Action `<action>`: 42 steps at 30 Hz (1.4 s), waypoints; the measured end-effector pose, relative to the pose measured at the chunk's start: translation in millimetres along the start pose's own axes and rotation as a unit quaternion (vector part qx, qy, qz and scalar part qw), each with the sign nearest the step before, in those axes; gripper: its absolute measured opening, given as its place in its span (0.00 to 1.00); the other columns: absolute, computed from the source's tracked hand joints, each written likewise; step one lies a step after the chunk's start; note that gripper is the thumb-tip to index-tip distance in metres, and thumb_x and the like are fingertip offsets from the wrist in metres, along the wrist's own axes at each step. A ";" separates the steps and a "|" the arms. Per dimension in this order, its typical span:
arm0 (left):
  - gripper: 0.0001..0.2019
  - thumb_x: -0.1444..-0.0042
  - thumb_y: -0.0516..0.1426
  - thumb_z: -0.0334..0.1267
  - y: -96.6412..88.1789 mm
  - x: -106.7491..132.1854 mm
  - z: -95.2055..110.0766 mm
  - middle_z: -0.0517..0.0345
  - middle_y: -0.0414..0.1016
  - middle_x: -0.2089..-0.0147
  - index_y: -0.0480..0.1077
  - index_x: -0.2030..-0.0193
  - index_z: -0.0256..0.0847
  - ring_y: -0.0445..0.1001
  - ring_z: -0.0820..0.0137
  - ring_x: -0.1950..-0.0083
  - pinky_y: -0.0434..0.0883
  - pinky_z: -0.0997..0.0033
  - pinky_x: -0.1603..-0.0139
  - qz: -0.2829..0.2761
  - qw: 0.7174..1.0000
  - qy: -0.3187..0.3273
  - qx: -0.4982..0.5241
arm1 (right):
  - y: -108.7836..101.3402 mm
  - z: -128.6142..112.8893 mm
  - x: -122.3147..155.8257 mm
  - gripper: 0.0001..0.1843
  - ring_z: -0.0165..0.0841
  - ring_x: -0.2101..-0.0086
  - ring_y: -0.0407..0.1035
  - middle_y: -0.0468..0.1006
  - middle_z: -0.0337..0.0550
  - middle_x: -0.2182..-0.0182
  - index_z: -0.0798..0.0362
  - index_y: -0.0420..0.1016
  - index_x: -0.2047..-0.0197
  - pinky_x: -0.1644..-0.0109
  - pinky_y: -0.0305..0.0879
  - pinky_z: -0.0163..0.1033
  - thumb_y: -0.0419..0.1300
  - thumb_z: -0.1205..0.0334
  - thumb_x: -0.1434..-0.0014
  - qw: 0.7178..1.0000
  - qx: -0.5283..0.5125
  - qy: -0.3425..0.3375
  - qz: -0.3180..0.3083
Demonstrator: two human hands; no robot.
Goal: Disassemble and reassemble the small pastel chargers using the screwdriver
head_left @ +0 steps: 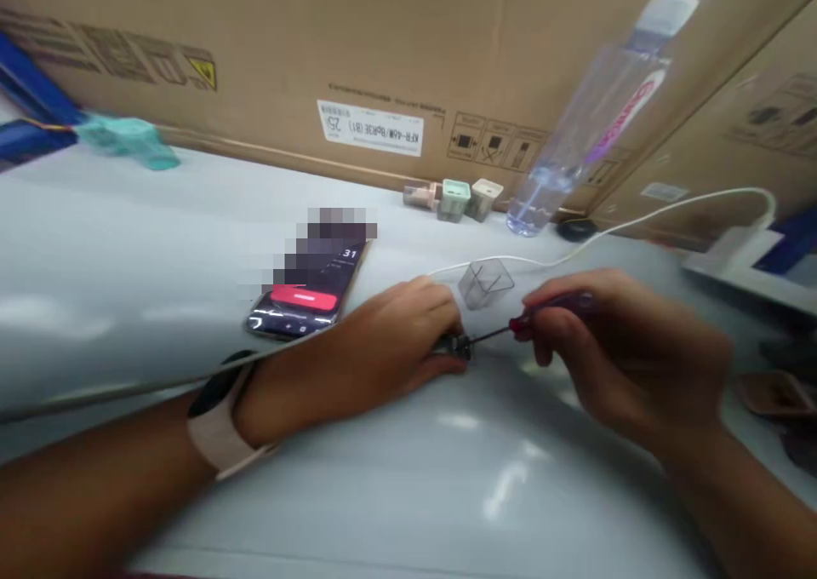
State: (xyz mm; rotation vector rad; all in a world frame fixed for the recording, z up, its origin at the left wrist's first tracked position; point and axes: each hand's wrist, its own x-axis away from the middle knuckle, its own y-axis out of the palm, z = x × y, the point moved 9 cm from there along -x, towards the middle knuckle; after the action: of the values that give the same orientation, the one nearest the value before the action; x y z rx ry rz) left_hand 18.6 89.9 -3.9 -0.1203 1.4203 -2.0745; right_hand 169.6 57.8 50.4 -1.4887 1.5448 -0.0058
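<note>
At a pale table [357,485], a person works with both bare hands close together near the front edge. The left hand [389,332] lies low on the tabletop, its fingers [434,306] curled tightly around a small dark part [455,346], most of which they hide. I can't make out exactly what the part is from here. The right hand [622,362] comes in from the other side, its fingers [542,328] pinched firmly around the dark handle of a small screwdriver [549,313]. The screwdriver's thin shaft slants down and left, with its tip at the small dark part.

Just beyond the hands sits a small clear plastic box [485,283], tilted and nearly touching the left hand. A white cable [593,232] runs behind it across the table, up to a white plug strip [734,247] at the right. To the left lies a phone [306,302], its screen lit with a red button and partly blurred out. A pale band [217,430] circles the left wrist.

Farther back, a clear plastic water bottle [574,136] leans against a large cardboard box [255,51] that carries a white label [370,128]. At the foot of the box stand a pale green container [454,200] and a beige one [483,198]. A teal object [128,140] and a blue object [31,111] lie at the far left.
</note>
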 end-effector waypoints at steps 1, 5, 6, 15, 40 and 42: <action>0.09 0.31 0.65 0.40 0.2 -0.2 0.5 0.51 0.78 0.50 0.74 0.51 0.39 0.75 0.58 0.47 0.72 0.62 0.46 -0.003 1.000 0.001 0.000 | 0.3 0.0 0.1 0.01 0.31 0.73 0.80 0.85 0.36 0.70 0.47 0.82 0.57 0.72 0.73 0.34 0.69 0.63 0.32 1.000 0.002 0.000 -0.003; 0.09 0.31 0.66 0.40 0.3 -0.4 1.1 0.50 0.78 0.50 0.74 0.51 0.38 0.75 0.58 0.47 0.71 0.61 0.45 -0.003 1.000 0.001 -0.003 | 1.6 -2.3 0.0 0.02 0.31 0.73 0.80 0.85 0.36 0.70 0.47 0.81 0.56 0.67 0.75 0.35 0.68 0.63 0.32 1.000 0.013 -0.010 -0.019; 0.09 0.31 0.66 0.40 0.5 -0.3 0.9 0.50 0.78 0.50 0.74 0.51 0.38 0.75 0.58 0.47 0.71 0.61 0.46 -0.002 1.000 0.001 -0.002 | 1.9 -4.0 -0.4 0.02 0.31 0.73 0.79 0.84 0.35 0.70 0.47 0.81 0.56 0.66 0.76 0.35 0.68 0.64 0.32 1.000 0.014 -0.017 -0.023; 0.09 0.31 0.65 0.41 2.2 0.7 -2.1 0.50 0.78 0.50 0.74 0.50 0.38 0.75 0.58 0.47 0.71 0.61 0.46 0.004 1.000 0.002 0.004 | 7.7 -21.2 -7.6 0.03 0.28 0.72 0.77 0.83 0.36 0.69 0.48 0.76 0.56 0.65 0.74 0.32 0.63 0.66 0.30 0.993 0.022 -0.063 -0.100; 0.07 0.31 0.65 0.39 -0.6 -0.5 0.4 0.51 0.79 0.51 0.74 0.53 0.39 0.76 0.58 0.48 0.74 0.59 0.47 0.000 1.000 -0.009 0.003 | 7.7 -24.5 3.4 0.12 0.29 0.76 0.70 0.75 0.32 0.77 0.47 0.71 0.67 0.72 0.65 0.36 0.70 0.66 0.36 0.998 0.015 -0.033 0.046; 0.07 0.31 0.65 0.38 0.2 -0.3 0.2 0.50 0.79 0.51 0.74 0.52 0.39 0.76 0.58 0.48 0.74 0.59 0.47 -0.004 1.000 -0.010 -0.002 | 8.4 -22.4 2.6 0.12 0.29 0.76 0.70 0.75 0.32 0.77 0.47 0.71 0.67 0.72 0.66 0.36 0.70 0.66 0.36 0.998 0.010 -0.034 0.042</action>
State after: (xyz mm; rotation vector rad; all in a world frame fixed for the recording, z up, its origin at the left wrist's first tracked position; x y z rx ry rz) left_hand 19.0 89.9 -3.9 -0.1490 1.4137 -2.0715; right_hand 150.1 45.0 56.0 -1.3928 1.5472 0.0771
